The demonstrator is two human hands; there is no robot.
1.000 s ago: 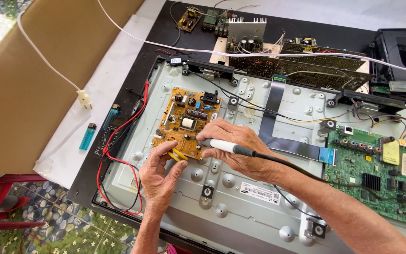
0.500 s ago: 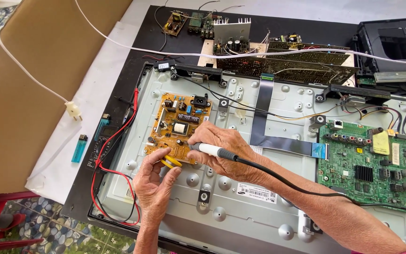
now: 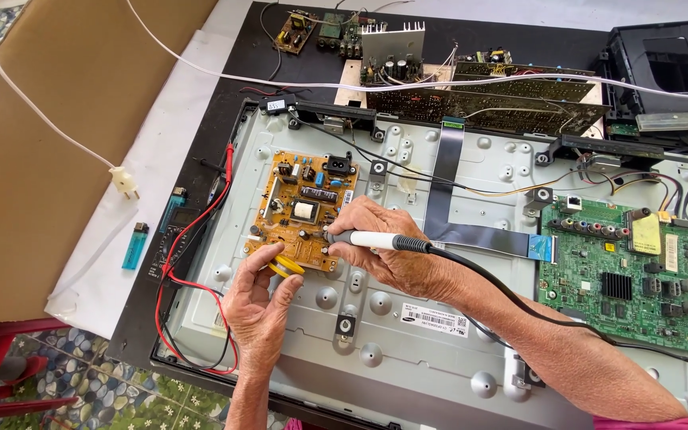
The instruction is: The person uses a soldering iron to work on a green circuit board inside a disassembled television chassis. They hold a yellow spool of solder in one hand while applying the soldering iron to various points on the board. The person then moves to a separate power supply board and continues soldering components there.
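I note my right hand (image 3: 392, 251) stays closed around the soldering iron (image 3: 376, 240), tip on the orange power board (image 3: 304, 209). My left hand (image 3: 260, 299) has shifted slightly, pinching the yellow solder spool (image 3: 287, 265) just below-left of the tip; soldering appears ongoing.

Both forearms are bare down to the left hand (image 3: 258, 306) and right hand (image 3: 396, 253), with a pink sleeve edge showing at the right elbow.
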